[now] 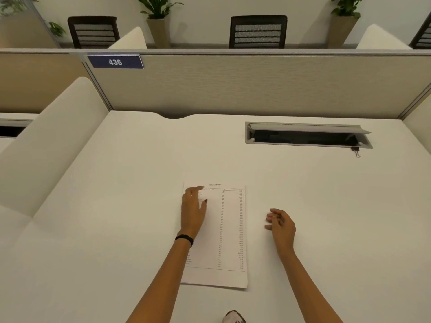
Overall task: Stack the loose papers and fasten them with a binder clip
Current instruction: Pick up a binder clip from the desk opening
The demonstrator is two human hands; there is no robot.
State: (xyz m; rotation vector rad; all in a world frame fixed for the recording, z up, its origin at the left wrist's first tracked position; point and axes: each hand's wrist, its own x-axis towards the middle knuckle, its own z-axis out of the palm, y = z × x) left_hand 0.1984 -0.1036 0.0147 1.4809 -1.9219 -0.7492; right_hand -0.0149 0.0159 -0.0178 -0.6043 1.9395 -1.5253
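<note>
A stack of printed papers (229,231) lies flat on the white desk (116,206), its top sheet showing columns of small text. My left hand (193,209) rests flat on the upper left part of the stack, fingers spread, a black band on the wrist. My right hand (281,226) hovers just right of the papers, fingers loosely curled, holding nothing. A small black binder clip (355,150) lies far off at the back right, by the corner of the cable hatch.
An open metal cable hatch (307,136) is set into the desk at the back right. A beige partition (233,85) with a "436" plate (115,62) closes the back. A white divider (53,141) stands on the left. Chairs and potted plants lie beyond.
</note>
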